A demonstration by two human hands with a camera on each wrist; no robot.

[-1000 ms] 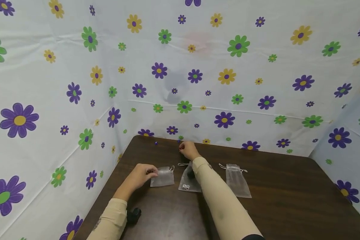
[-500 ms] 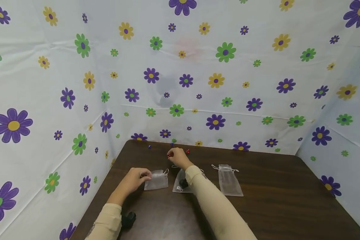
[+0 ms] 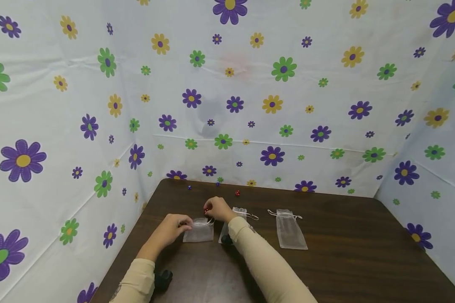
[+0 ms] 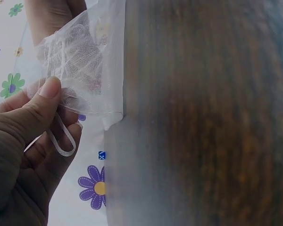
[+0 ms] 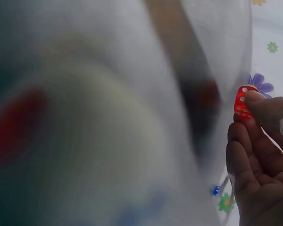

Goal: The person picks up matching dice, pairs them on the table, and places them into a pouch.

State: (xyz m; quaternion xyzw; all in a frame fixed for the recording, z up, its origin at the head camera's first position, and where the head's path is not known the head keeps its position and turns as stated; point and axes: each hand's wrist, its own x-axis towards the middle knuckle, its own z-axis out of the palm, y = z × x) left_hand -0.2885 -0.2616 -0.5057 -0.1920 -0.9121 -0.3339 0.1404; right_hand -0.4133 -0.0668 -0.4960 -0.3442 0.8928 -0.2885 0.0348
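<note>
My left hand (image 3: 169, 230) pinches the mouth of a small sheer white drawstring pouch (image 3: 198, 234) between thumb and fingers. In the left wrist view, one loop of its cord hangs by the fingers, and the mesh of this organza pouch (image 4: 82, 56) looks puckered near the mouth. My right hand (image 3: 219, 209) is just beyond that pouch, pinching a red die with white pips (image 5: 243, 102) between thumb and fingertip. A second pouch (image 3: 224, 230) lies partly hidden under the right forearm; whatever it holds is covered. A third pouch (image 3: 290, 231) lies flat to the right.
Another red die (image 3: 237, 193) sits toward the back of the dark wooden table (image 3: 349, 252). Two blue dice, one (image 3: 189, 187) at the back left and one (image 3: 218, 184) by the back edge, rest there too. A flower-printed cloth (image 3: 246, 80) rises behind the table.
My right hand has come from the back of the table toward the left pouch with a red die, leaving another red die uncovered. The left hand stays at the pouch.
</note>
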